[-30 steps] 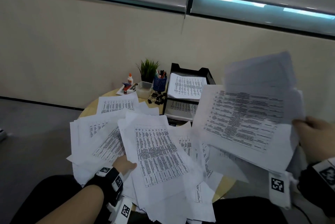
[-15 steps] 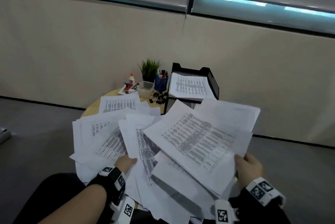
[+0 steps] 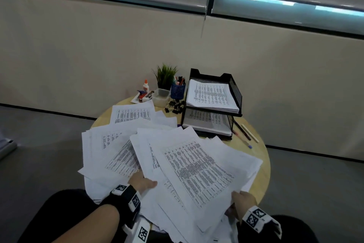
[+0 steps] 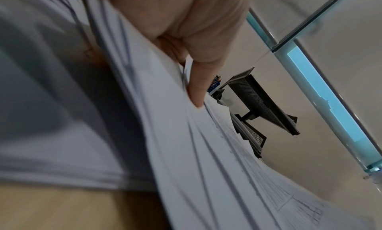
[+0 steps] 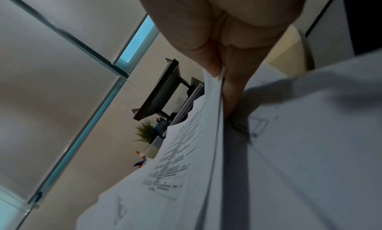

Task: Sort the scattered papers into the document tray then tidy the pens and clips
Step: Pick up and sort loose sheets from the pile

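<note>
Where clips [image 3: 175,106] crowd tray [image 3: 235,93]

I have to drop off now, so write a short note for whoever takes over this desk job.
Right hand pinches a sheaf of papers at its near edge; left hand grips the sheaf's left side.
Document tray holds papers on both tiers.
Left to do: many loose sheets cover the table; pens lie right of the tray; binder clips sit in front of the pen cup.
</note>
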`<act>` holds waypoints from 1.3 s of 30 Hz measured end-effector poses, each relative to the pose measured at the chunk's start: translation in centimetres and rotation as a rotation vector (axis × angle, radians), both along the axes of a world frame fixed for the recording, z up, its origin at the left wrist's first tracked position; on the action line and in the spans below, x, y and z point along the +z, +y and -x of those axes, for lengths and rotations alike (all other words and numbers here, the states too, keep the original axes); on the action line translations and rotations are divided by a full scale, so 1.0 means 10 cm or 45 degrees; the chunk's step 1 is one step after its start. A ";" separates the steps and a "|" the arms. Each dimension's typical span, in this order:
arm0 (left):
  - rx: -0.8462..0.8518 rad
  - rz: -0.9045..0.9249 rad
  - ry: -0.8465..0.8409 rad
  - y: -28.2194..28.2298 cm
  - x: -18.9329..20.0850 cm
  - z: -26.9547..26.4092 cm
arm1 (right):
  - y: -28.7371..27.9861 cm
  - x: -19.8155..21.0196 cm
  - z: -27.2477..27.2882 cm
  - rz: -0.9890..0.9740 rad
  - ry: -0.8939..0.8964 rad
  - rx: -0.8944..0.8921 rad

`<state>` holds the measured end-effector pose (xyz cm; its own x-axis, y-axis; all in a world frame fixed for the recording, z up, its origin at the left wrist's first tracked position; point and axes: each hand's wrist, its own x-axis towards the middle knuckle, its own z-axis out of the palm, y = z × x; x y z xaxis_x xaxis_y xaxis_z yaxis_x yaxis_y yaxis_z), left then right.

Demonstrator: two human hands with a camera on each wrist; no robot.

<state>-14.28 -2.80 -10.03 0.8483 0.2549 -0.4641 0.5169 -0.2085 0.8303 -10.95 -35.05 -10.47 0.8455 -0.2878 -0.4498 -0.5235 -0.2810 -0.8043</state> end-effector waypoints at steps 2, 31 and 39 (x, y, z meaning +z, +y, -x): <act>-0.033 -0.038 -0.008 0.01 0.01 0.00 | -0.07 0.10 0.00 0.082 0.016 -0.024; 0.174 0.216 -0.003 0.05 0.10 -0.11 | 0.04 0.68 -0.02 0.696 0.548 0.802; 0.170 0.225 -0.057 -0.01 0.14 -0.07 | -0.09 0.72 -0.22 0.540 0.403 0.454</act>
<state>-13.54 -2.90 -8.66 0.8334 0.2843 -0.4740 0.4917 0.0102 0.8707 -8.71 -35.95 -3.23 0.7673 -0.2210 -0.6020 -0.5329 -0.7420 -0.4068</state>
